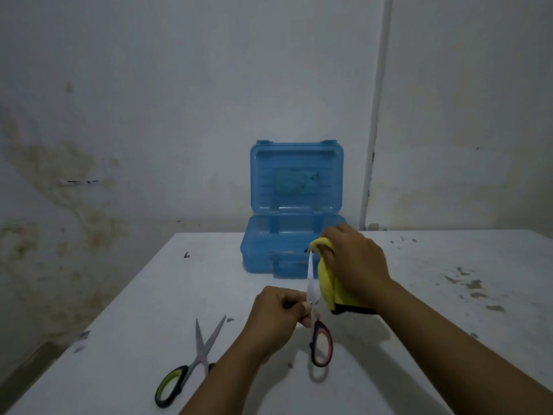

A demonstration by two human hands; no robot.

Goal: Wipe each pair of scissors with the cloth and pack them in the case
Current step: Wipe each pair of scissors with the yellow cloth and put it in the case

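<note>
Near the front left corner of the white table (419,295), a pair of green-handled scissors (191,363) is laid flat with its blades spread apart and pointed toward the far edge; one handle loop is partly hidden behind the left forearm. Just to the right, the left hand (276,317) is curled tightly around the red-handled scissors (317,322) at the pivot, so that the red-and-black loop is left hanging below the fist and the closed blades are pointed up and away, above the table's middle. The blade tips are met by the yellow cloth (326,284), which is gripped in the right hand (354,260), its fingers bunched around the upper fold while the rest is draped down beside the blades. Behind both hands, at the far edge, the blue case (294,205) is stood open, its lid raised upright toward the stained wall (149,115).
</note>
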